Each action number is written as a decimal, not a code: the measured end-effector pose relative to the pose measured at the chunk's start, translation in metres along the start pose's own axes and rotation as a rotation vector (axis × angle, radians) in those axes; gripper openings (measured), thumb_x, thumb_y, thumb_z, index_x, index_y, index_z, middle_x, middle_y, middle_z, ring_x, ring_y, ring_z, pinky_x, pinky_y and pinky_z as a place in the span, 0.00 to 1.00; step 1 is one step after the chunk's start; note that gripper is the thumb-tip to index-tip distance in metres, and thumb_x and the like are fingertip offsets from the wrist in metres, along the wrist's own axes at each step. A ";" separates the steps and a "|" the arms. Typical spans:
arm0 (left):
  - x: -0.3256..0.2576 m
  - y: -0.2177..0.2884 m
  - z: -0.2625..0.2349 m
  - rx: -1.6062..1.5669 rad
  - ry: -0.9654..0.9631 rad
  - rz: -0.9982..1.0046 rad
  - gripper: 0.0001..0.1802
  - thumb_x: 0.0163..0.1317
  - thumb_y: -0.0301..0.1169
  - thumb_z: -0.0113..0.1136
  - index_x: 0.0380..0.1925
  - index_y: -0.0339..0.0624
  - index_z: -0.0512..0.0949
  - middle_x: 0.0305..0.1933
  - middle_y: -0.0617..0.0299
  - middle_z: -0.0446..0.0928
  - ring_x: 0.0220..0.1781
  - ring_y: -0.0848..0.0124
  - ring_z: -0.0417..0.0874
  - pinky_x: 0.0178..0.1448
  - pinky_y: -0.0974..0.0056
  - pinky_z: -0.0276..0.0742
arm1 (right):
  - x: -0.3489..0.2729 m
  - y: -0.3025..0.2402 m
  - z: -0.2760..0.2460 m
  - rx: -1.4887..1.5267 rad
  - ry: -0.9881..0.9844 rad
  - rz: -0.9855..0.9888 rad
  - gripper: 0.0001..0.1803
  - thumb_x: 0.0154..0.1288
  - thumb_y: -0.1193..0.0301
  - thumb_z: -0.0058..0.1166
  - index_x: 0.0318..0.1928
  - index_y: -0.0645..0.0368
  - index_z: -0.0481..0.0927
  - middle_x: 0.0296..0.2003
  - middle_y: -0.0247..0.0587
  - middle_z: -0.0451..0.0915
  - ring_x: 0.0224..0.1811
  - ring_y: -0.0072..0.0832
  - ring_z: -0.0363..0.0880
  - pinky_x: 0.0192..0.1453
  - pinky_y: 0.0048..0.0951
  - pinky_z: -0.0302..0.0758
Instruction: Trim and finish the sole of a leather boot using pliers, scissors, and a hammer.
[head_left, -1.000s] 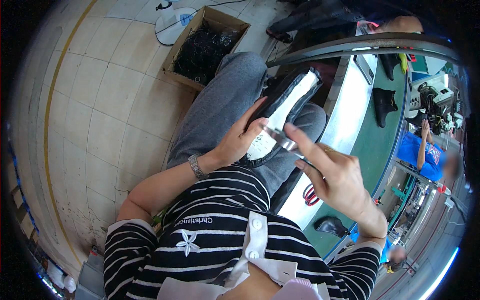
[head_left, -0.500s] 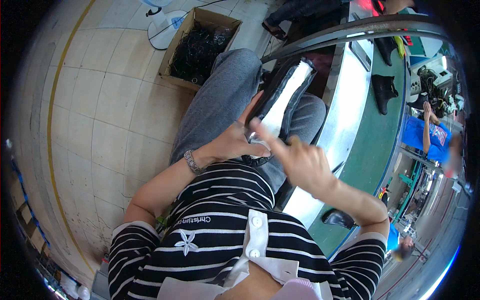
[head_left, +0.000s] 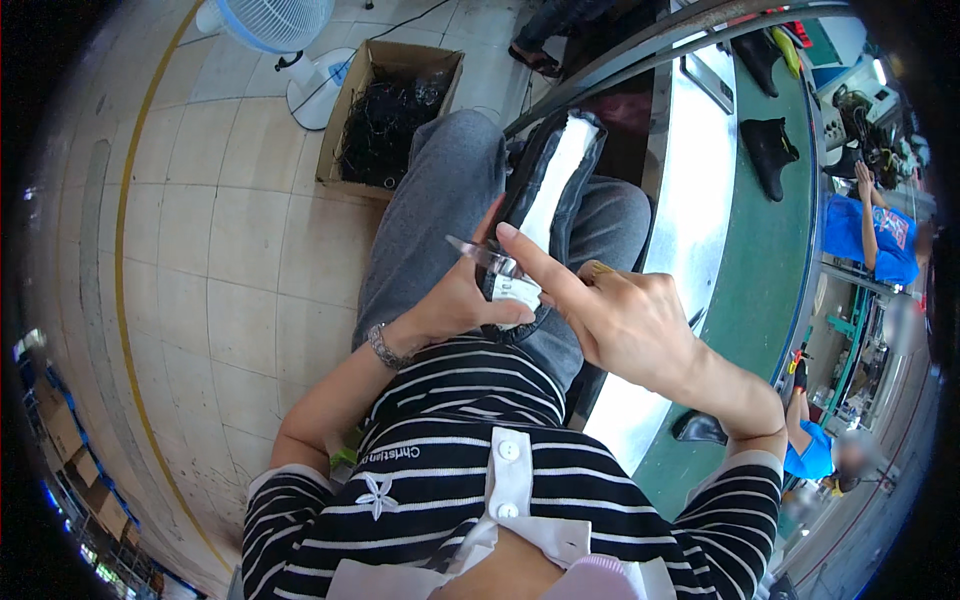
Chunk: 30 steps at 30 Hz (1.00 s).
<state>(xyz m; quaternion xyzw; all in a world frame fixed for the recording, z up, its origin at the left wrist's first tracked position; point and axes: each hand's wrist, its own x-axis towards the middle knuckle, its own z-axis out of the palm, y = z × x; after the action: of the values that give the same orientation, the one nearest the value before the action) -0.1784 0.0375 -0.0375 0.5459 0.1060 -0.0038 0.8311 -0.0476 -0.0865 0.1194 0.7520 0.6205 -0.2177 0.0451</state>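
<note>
My left hand (head_left: 455, 300) clamping shoe upper (head_left: 555, 200), long axis running away from me; right hand (head_left: 625, 320) closing scissors (head_left: 485, 255) beside it.

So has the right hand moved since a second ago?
Yes. The right hand has drawn in toward the shoe on the lap, away from the green conveyor belt; its forefinger now lies across the scissors.

Bright even daylight, fisheye-bent edges, dark rim

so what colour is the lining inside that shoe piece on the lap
White lining, dark outer shell, seen in the head view.
</note>
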 end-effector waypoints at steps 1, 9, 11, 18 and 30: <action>0.000 -0.011 -0.001 -0.044 -0.037 -0.082 0.69 0.44 0.37 0.79 0.74 0.39 0.35 0.73 0.46 0.51 0.75 0.58 0.54 0.76 0.57 0.50 | -0.002 0.002 -0.003 0.052 0.220 -0.090 0.41 0.65 0.70 0.54 0.75 0.41 0.51 0.19 0.36 0.78 0.11 0.26 0.73 0.14 0.28 0.70; 0.008 0.001 0.006 -0.027 -0.009 -0.029 0.69 0.44 0.37 0.78 0.74 0.42 0.33 0.76 0.50 0.45 0.78 0.59 0.46 0.78 0.56 0.44 | 0.025 0.048 -0.020 -0.016 -0.128 0.066 0.36 0.70 0.69 0.50 0.74 0.41 0.52 0.19 0.36 0.78 0.13 0.28 0.75 0.19 0.29 0.74; 0.006 -0.002 0.003 -0.008 -0.027 -0.001 0.70 0.43 0.37 0.79 0.74 0.42 0.34 0.77 0.50 0.42 0.79 0.59 0.44 0.78 0.56 0.42 | 0.023 0.052 -0.034 0.021 0.307 -0.093 0.35 0.69 0.72 0.51 0.73 0.45 0.54 0.24 0.42 0.81 0.18 0.28 0.78 0.23 0.28 0.76; 0.019 0.019 0.000 -0.029 -0.090 -0.064 0.68 0.45 0.37 0.79 0.75 0.45 0.35 0.77 0.52 0.43 0.78 0.62 0.46 0.78 0.57 0.44 | 0.043 0.096 0.008 0.176 0.145 0.258 0.33 0.71 0.67 0.51 0.72 0.47 0.54 0.22 0.49 0.78 0.18 0.38 0.80 0.25 0.36 0.76; 0.072 0.046 -0.005 -0.199 -0.066 -0.362 0.53 0.54 0.41 0.71 0.73 0.45 0.48 0.64 0.59 0.64 0.65 0.67 0.65 0.68 0.62 0.63 | -0.059 0.046 0.085 1.210 0.698 0.614 0.32 0.75 0.49 0.38 0.62 0.65 0.69 0.25 0.36 0.81 0.31 0.24 0.81 0.40 0.27 0.74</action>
<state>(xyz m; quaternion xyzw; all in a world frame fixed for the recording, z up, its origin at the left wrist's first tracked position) -0.1030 0.0687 -0.0107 0.4328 0.1751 -0.1604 0.8697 -0.0352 -0.1793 0.0559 0.8098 0.1343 -0.2469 -0.5150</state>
